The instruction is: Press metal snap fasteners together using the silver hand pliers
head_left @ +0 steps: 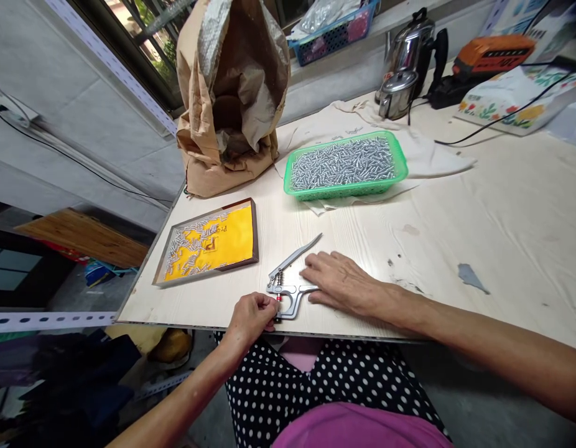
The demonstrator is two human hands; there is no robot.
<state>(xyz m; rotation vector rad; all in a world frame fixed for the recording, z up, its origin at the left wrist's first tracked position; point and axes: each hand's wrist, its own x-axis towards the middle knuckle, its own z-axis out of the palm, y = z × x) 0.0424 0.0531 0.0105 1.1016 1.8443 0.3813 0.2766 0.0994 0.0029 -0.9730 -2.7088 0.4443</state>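
Note:
Silver snap fastener pliers [292, 301] lie near the table's front edge, their upper handle raised and a spring showing by the pivot. My left hand [253, 314] is closed in a pinch right at the jaw, beside a small red part. Whatever sits between its fingertips is hidden. The end of the lower handle runs in between the thumb and fingers of my right hand [341, 283], which holds it loosely, fingers fairly straight. Left of the pliers is a shallow tray [256, 233] with a yellow bottom and many small silver metal pieces.
Behind stands a green basket [346, 190] full of small silver pieces, on a white cloth [432, 163]. An open brown paper bag [201, 137] is at the back left. Back right are a metal kettle [412, 40], a small lidded pot [398, 96] and a flowered tissue pack [512, 99].

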